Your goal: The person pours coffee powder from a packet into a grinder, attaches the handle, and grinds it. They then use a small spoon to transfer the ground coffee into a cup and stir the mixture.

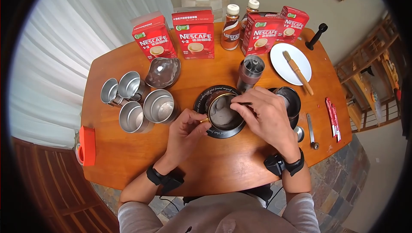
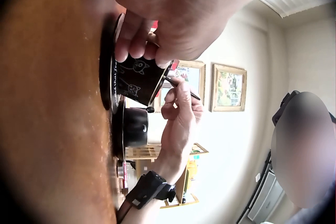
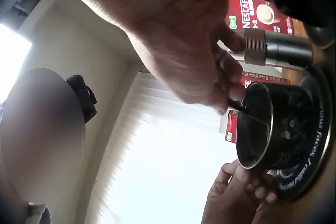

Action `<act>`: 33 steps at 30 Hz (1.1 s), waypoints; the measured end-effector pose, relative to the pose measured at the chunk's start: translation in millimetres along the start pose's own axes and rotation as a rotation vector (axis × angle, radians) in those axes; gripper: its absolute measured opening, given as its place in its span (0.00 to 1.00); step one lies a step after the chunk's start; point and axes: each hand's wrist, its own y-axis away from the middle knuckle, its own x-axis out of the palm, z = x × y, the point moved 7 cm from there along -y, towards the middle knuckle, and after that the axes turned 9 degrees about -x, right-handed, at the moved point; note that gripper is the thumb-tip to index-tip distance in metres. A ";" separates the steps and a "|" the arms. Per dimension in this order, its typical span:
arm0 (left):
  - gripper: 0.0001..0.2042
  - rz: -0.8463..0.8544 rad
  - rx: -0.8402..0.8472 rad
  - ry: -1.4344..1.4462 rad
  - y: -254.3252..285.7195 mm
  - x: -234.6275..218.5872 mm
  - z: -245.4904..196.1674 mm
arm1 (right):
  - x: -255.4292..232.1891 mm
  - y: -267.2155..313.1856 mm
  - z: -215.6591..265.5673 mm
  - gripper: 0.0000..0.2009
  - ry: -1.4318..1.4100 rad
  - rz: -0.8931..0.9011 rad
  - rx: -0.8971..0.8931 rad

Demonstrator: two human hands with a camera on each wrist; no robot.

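A black cup (image 1: 210, 123) with a gold rim and cat drawings stands on a black saucer (image 1: 222, 134) bearing white lettering. Something pale greyish shows inside the cup in the head view. My left hand (image 1: 183, 132) pinches the gold handle at the cup's left side. Over the right of the rim, my right hand (image 1: 270, 115) pinches a thin dark-handled spoon (image 2: 191, 95). In the right wrist view the spoon slants down into the cup (image 3: 291, 124), its lower end inside. Just behind the cup stands a coffee grinder (image 1: 251, 72) with a brown band.
Several steel cups (image 1: 161, 106) and a dark bowl (image 1: 163, 73) stand left. Red Nescafe boxes (image 1: 198, 40) and bottles (image 1: 231, 31) line the back. On the right are a white plate (image 1: 281, 63) with a brush (image 1: 297, 70), a black cup (image 1: 293, 104), a measuring spoon (image 1: 312, 130) and red sachets (image 1: 332, 119).
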 end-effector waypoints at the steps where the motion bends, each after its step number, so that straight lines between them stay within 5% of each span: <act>1: 0.08 0.003 -0.002 0.001 0.0 0.0 0.2 | 1.0 0.8 1.5 0.06 0.029 -0.016 0.000; 9: 0.07 0.000 -0.002 -0.013 -0.6 -1.2 -1.5 | 12.1 3.7 1.4 0.05 -0.044 -0.083 -0.052; 13: 0.07 0.032 -0.006 0.008 -4.1 -3.9 -1.1 | 18.6 6.8 -4.2 0.06 -0.227 0.104 -0.042; 24: 0.06 -0.003 -0.028 -0.005 -6.7 -8.7 3.1 | 12.7 9.9 -4.0 0.04 -0.041 -0.136 0.058; 27: 0.06 -0.005 -0.022 -0.011 -4.5 -5.8 0.2 | 19.9 10.0 -4.6 0.06 -0.159 -0.069 -0.058; 30: 0.06 0.003 -0.013 0.000 -4.2 -2.9 -0.5 | 22.9 11.6 -7.5 0.06 -0.251 0.182 -0.002; 33: 0.06 0.005 -0.014 -0.002 -4.1 -4.5 1.2 | 12.6 11.9 -14.0 0.06 -0.197 0.073 0.051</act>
